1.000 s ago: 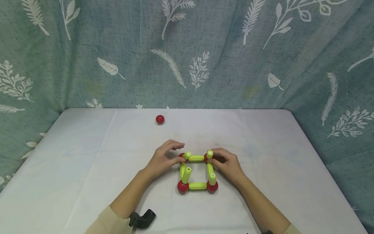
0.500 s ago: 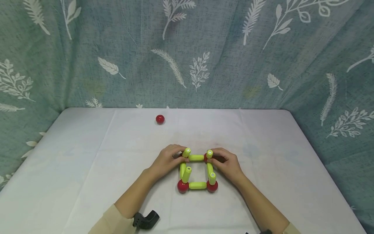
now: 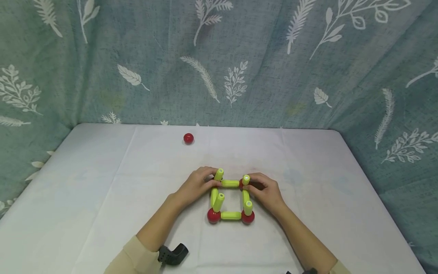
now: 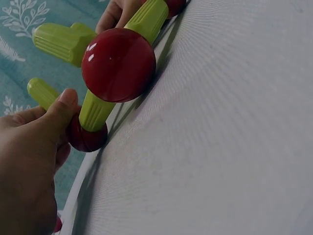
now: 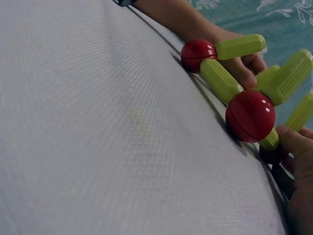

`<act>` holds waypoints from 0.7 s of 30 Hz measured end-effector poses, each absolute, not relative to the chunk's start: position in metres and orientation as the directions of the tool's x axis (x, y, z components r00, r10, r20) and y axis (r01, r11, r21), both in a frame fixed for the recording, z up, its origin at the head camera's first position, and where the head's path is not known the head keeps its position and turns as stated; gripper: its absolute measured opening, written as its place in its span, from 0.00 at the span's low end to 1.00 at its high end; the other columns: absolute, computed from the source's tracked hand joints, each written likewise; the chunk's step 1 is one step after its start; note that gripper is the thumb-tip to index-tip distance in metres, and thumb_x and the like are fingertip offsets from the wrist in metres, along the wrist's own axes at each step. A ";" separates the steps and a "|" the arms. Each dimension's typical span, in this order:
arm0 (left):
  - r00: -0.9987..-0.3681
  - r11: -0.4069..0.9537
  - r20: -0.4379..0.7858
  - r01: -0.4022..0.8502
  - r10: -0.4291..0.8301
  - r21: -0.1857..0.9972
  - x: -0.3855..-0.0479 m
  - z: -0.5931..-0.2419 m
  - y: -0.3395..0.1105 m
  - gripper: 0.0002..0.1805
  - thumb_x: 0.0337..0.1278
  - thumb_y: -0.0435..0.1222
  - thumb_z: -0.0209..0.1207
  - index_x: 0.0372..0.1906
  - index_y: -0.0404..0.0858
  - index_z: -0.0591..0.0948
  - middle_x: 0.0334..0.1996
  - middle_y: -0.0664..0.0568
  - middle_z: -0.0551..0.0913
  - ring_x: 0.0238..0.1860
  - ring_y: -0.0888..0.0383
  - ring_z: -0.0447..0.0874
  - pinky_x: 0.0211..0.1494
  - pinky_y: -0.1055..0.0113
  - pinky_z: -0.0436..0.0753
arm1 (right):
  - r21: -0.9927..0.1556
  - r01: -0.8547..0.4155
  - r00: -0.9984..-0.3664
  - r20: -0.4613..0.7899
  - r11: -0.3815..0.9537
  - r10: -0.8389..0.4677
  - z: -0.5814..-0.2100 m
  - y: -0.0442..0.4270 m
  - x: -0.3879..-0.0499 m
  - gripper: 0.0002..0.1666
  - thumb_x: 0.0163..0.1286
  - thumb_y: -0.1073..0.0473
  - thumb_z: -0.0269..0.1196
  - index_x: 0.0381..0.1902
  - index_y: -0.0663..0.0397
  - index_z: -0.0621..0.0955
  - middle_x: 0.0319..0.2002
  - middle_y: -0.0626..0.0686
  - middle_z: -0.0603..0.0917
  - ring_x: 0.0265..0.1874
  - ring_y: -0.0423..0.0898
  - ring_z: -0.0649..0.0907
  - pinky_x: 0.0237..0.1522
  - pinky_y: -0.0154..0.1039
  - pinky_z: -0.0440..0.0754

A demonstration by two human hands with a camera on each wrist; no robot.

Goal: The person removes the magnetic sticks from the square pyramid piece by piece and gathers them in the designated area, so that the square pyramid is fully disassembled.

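A square frame of yellow-green building rods (image 3: 230,215) and red balls (image 3: 213,216) lies on the white table. At each corner a short rod rises from the ball. My left hand (image 3: 196,186) pinches the upright rod (image 3: 219,174) at the far-left corner, thumb near the ball (image 4: 88,134) below it. At the far-right corner, my right hand (image 3: 266,190) pinches around the red ball (image 3: 241,184) at the foot of another upright rod (image 3: 246,180). The near-right ball (image 5: 250,116) and its upright rod (image 3: 248,208) stand untouched. Fingers partly hide both far balls.
A single loose red ball (image 3: 188,138) lies near the far edge of the white-covered table (image 3: 102,190). Behind it hangs a teal curtain (image 3: 260,102) with white leaf prints. A black wrist device (image 3: 173,254) sits at the left sleeve.
My left fingers have closed on the far-left rod, which now stands more upright than when it leaned right. The right hand stays in place. The view has shifted slightly.
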State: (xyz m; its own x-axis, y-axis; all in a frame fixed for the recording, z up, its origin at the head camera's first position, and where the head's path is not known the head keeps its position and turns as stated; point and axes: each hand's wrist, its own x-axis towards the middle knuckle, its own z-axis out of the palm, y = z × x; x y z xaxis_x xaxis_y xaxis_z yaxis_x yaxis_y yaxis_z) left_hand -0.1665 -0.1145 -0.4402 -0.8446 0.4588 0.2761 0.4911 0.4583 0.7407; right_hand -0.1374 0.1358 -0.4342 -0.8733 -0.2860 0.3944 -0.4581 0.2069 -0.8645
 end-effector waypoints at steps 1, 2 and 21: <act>-0.852 0.450 0.266 0.474 0.450 0.757 -0.168 -0.440 -0.115 0.12 0.55 0.37 0.64 0.44 0.40 0.81 0.44 0.52 0.83 0.52 0.54 0.78 0.58 0.55 0.75 | -0.861 -0.463 -0.871 0.400 0.208 -0.284 -0.434 0.136 -0.138 0.15 0.54 0.76 0.66 0.41 0.68 0.82 0.40 0.63 0.83 0.42 0.33 0.80 0.44 0.29 0.80; -0.861 0.439 0.256 0.455 0.440 0.774 -0.169 -0.440 -0.115 0.12 0.55 0.37 0.64 0.45 0.39 0.81 0.43 0.52 0.84 0.52 0.54 0.79 0.58 0.55 0.75 | -0.861 -0.467 -0.869 0.403 0.204 -0.286 -0.434 0.136 -0.138 0.14 0.54 0.76 0.66 0.41 0.68 0.82 0.40 0.63 0.83 0.42 0.33 0.81 0.44 0.29 0.80; -0.954 0.415 0.200 0.279 0.225 0.866 -0.181 -0.443 -0.129 0.19 0.52 0.37 0.66 0.51 0.40 0.78 0.42 0.51 0.81 0.39 0.57 0.78 0.44 0.69 0.78 | -0.858 -0.476 -0.862 0.410 0.195 -0.299 -0.434 0.135 -0.136 0.15 0.55 0.77 0.65 0.42 0.68 0.81 0.40 0.63 0.83 0.42 0.34 0.82 0.44 0.30 0.80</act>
State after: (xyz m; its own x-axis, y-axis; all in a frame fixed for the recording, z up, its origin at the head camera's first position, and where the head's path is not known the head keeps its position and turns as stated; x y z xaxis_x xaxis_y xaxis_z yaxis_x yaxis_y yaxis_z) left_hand -0.1814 -0.1294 -0.4431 -0.9537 0.2245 0.2000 0.2792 0.4150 0.8659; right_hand -0.1364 0.1351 -0.4335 -0.8616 -0.2995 0.4099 -0.4759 0.1954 -0.8575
